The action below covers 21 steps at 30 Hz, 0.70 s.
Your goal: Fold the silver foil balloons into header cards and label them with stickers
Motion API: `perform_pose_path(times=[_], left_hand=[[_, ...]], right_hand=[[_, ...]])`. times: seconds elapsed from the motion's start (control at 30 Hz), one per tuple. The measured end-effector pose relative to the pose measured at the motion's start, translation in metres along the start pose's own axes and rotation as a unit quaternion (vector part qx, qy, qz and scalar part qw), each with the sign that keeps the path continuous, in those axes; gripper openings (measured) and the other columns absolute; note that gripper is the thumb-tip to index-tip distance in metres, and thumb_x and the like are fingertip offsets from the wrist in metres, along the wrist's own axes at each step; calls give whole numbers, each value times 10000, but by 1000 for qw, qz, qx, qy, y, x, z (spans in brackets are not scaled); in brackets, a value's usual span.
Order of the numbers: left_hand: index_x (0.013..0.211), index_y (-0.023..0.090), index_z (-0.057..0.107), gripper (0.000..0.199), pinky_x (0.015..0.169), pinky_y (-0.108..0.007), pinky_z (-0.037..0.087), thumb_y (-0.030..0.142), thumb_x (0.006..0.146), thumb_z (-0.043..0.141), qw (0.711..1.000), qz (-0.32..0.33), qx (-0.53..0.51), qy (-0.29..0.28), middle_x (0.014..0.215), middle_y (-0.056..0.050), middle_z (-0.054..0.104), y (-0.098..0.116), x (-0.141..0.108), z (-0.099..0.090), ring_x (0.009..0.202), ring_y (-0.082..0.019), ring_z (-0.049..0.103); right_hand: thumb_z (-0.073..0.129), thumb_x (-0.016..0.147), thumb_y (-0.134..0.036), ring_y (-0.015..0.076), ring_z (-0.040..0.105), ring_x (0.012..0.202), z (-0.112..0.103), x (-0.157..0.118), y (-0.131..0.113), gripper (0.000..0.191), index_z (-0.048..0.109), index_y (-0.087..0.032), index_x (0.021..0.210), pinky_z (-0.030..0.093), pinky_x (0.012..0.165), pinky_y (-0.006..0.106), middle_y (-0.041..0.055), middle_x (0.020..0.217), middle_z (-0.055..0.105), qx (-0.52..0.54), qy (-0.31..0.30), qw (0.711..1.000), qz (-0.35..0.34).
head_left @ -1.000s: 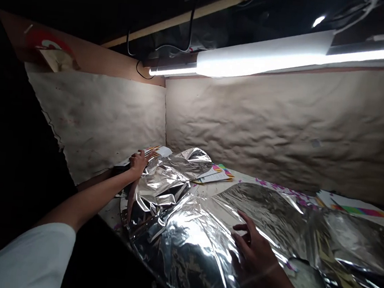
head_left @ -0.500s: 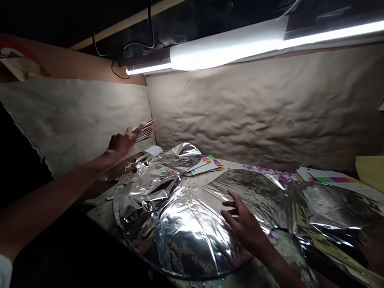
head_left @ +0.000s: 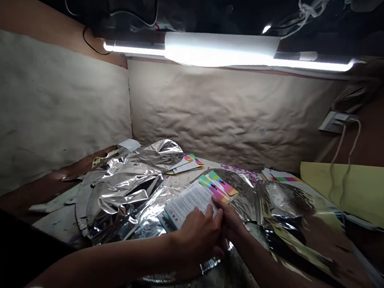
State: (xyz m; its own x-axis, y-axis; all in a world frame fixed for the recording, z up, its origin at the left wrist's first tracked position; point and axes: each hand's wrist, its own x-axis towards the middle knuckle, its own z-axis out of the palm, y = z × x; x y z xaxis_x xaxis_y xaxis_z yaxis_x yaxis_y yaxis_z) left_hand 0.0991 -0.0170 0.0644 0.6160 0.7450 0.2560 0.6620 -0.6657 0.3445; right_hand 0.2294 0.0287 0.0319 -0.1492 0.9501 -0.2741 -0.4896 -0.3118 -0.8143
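A small stack of printed cards point(head_left: 186, 203) with colourful striped tops is held above the silver foil point(head_left: 150, 225) on the table. My right hand point(head_left: 232, 221) grips the cards at their right edge, thumb on top. Bent over the lower right part of the cards is my left hand point(head_left: 200, 231), its fingers curled against them and close to my right hand. The undersides of both hands are hidden.
More crumpled foil point(head_left: 125, 187) covers the table's left side. Other cards point(head_left: 185, 165) lie behind it, with papers point(head_left: 280, 176) farther right. A yellow sheet point(head_left: 360, 189) stands at the right, below a socket point(head_left: 338, 122) with cables. A tube light point(head_left: 221, 56) hangs above.
My left hand has come from the upper left to the middle, beside my right hand. The striped cards are now in my hands; the bundle of thin sticks is out of sight. The view has turned.
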Motion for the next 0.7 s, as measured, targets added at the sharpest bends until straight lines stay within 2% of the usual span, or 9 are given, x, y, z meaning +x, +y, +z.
perform_pose_path(times=[0.1, 0.13, 0.2, 0.27, 0.33, 0.4, 0.53, 0.63, 0.7], left_hand=[[1422, 249, 489, 672, 968, -508, 466, 563, 840, 610, 998, -16, -48, 42, 1257, -140, 655, -37, -1, -41, 1139, -389, 618], [1465, 216, 419, 711, 1045, -508, 405, 596, 876, 535, 995, -39, -52, 79, 1370, -160, 576, -55, 1, -55, 1258, -379, 537], [1524, 173, 292, 920, 1136, -503, 287, 660, 806, 595, 973, -126, -118, 153, 1530, -187, 389, -93, 5, -74, 1407, -374, 359], [1557, 142, 167, 1154, 1127, -554, 264, 718, 695, 673, 931, -216, -265, 126, 1523, -234, 378, -124, 9, -79, 1418, -410, 326], [1569, 147, 46, 1275, 1076, -589, 321, 727, 648, 710, 875, -211, -429, 72, 1447, -254, 474, -143, 11, -74, 1344, -426, 433], [1567, 180, -43, 1342, 1051, -558, 375, 632, 623, 796, 841, -129, -521, 76, 1422, -238, 501, -149, 13, -65, 1277, -400, 512], [1552, 295, -118, 1398, 1056, -462, 416, 368, 589, 892, 822, 17, -541, 176, 1507, -166, 399, -143, 10, -54, 1319, -356, 465], [1544, 338, -129, 1389, 1060, -465, 418, 330, 588, 879, 847, 16, -508, 159, 1535, -135, 368, -141, 4, -47, 1340, -353, 435], [1552, 315, -111, 1338, 1087, -468, 390, 365, 617, 845, 876, -7, -455, 159, 1538, -141, 358, -141, 2, -41, 1369, -344, 398]], right_hand=[[800, 645, -218, 184, 642, 541, -9, 14, 1, 204, 654, -158, 774, 532, 528, 281, 19, 609, 689, -15, 27, 999, -29], [804, 632, -204, 185, 648, 555, -10, 18, 0, 242, 667, -156, 826, 538, 545, 285, 22, 647, 709, -16, 27, 999, -38], [824, 603, -197, 199, 672, 612, -6, 26, -4, 365, 674, -160, 934, 557, 604, 303, 32, 740, 741, -19, 18, 998, -56], [850, 589, -226, 225, 698, 706, 3, 31, -13, 469, 661, -168, 1015, 569, 679, 331, 45, 838, 756, -30, -22, 995, -95], [863, 604, -278, 252, 709, 820, 13, 34, -26, 530, 642, -170, 1073, 567, 764, 359, 67, 940, 755, -62, -81, 981, -164], [867, 629, -313, 259, 701, 892, 23, 33, -40, 543, 626, -180, 1097, 556, 814, 366, 76, 996, 745, -115, -119, 956, -240], [873, 640, -305, 281, 654, 1046, 32, 21, -56, 614, 595, -235, 1182, 529, 902, 400, 64, 1092, 721, -239, -122, 905, -330], [870, 640, -289, 306, 545, 1241, 26, 16, -47, 700, 570, -244, 1271, 443, 1037, 448, 70, 1192, 685, -280, -116, 898, -318], [887, 601, -308, 333, 565, 1210, 21, 19, -36, 710, 597, -237, 1245, 485, 982, 457, 81, 1180, 693, -276, -114, 912, -281]])
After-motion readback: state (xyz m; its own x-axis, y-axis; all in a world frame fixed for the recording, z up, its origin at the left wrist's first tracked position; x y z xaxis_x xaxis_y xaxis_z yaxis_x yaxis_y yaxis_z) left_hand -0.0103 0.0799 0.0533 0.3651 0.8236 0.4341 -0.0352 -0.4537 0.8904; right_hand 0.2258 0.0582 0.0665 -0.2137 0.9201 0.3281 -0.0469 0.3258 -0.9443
